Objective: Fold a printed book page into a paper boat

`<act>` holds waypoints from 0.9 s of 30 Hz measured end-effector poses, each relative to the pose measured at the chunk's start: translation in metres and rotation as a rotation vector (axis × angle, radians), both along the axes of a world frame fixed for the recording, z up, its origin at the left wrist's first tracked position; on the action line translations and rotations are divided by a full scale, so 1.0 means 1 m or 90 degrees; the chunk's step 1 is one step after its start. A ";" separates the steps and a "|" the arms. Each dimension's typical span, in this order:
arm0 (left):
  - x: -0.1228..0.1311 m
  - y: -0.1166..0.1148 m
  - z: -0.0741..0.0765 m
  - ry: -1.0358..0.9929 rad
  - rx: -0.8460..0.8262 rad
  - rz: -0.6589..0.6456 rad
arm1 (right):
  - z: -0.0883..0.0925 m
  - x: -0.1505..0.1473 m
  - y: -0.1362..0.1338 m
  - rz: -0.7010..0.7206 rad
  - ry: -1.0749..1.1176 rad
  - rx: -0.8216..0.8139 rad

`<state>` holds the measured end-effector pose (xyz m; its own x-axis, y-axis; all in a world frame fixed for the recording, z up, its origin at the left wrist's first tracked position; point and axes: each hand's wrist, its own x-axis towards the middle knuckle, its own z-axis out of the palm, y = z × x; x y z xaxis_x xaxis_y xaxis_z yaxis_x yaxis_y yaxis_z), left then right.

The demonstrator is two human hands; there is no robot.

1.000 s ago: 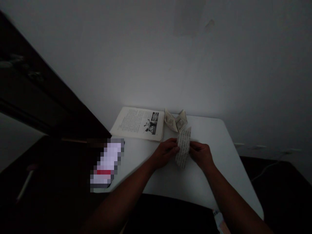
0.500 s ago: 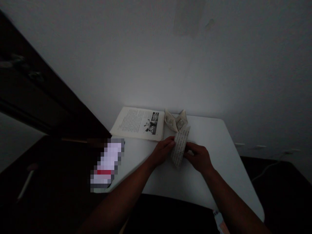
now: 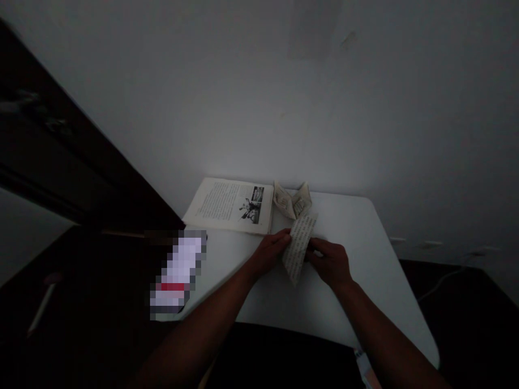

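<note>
A folded sheet of printed paper [image 3: 299, 248], slanted and pointed at its lower end, is held up between both hands above the white table. My left hand [image 3: 271, 252] pinches its left edge, thumb on the near face. From the other side my right hand [image 3: 330, 261] grips the right edge, its fingertips partly hidden behind the paper. Just beyond, two folded paper boats [image 3: 292, 201] made of printed paper sit side by side on the table, close to the far edge.
An open book [image 3: 229, 205] with text and a picture lies at the table's back left. A pixelated phone-like object [image 3: 178, 270] rests at the left edge of the white table [image 3: 373, 281]. The wall [image 3: 259, 108] stands behind, a dark door [image 3: 60, 140] at left.
The folded paper has tilted slightly, its lower tip shifting a little down and its top edge turning. Both hands keep nearly the same place and grip.
</note>
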<state>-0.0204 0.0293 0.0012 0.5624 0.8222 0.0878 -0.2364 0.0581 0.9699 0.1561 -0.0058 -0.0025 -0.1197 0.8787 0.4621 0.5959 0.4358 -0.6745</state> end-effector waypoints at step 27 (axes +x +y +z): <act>0.002 -0.003 -0.001 0.062 0.041 0.032 | -0.003 -0.002 0.002 0.026 0.058 0.113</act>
<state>-0.0185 0.0267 0.0003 0.5296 0.8437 0.0880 -0.1416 -0.0144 0.9898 0.1540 -0.0037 -0.0052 -0.1038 0.7775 0.6203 0.5158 0.5753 -0.6348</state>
